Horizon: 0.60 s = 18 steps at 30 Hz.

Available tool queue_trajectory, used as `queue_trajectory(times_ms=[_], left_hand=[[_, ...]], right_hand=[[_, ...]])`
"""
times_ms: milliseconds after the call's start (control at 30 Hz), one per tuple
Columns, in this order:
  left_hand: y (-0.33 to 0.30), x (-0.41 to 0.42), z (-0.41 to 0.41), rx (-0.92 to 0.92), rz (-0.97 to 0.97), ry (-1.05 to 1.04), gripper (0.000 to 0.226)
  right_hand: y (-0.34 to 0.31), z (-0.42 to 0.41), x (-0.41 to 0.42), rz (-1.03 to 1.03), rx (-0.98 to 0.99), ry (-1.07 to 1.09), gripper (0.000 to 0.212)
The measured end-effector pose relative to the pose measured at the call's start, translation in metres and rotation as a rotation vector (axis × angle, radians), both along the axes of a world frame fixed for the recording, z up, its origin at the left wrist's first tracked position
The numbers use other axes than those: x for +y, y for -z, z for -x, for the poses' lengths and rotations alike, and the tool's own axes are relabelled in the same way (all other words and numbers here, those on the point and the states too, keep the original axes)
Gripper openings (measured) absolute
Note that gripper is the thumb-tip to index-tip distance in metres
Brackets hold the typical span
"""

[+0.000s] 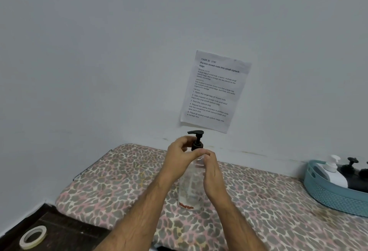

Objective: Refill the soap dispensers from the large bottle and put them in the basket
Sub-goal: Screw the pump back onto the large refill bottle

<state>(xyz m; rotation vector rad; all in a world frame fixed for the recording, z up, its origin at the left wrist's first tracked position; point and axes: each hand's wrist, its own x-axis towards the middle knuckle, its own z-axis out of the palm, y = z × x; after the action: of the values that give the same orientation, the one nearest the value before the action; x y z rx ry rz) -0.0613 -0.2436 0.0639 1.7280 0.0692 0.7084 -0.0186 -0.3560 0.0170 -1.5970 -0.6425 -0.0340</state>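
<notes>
A clear soap dispenser (pixel 189 195) with a black pump head (pixel 197 140) stands upright on the leopard-print board (pixel 123 181). My left hand (pixel 179 157) curls its fingers round the pump collar from the left. Across from it, my right hand (pixel 211 173) grips the bottle's neck and upper body. A little reddish residue shows at the bottle's bottom. At the right edge sits a teal basket (pixel 330 197) holding a white pump bottle (pixel 331 171) and dark dispensers (pixel 356 173). The large refill bottle is not in view.
A printed paper sheet (pixel 215 91) hangs on the pale wall behind the dispenser. A roll of tape (pixel 32 236) lies on the dark surface at the lower left, beyond the board's left end.
</notes>
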Motion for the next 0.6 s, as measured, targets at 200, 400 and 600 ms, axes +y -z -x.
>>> queue_trajectory(times_ms=[200, 400, 600], left_hand=[[0.002, 0.006, 0.004, 0.020, -0.025, 0.099, 0.023], [-0.008, -0.005, -0.001, 0.123, -0.013, 0.156, 0.024], [-0.002, 0.003, -0.005, 0.041, -0.032, 0.061, 0.032]], right_hand=[[0.001, -0.003, -0.001, 0.005, 0.004, -0.005, 0.032], [0.003, 0.000, -0.001, -0.029, -0.044, -0.015, 0.034], [0.004, -0.004, -0.001, -0.012, -0.042, -0.032, 0.030]])
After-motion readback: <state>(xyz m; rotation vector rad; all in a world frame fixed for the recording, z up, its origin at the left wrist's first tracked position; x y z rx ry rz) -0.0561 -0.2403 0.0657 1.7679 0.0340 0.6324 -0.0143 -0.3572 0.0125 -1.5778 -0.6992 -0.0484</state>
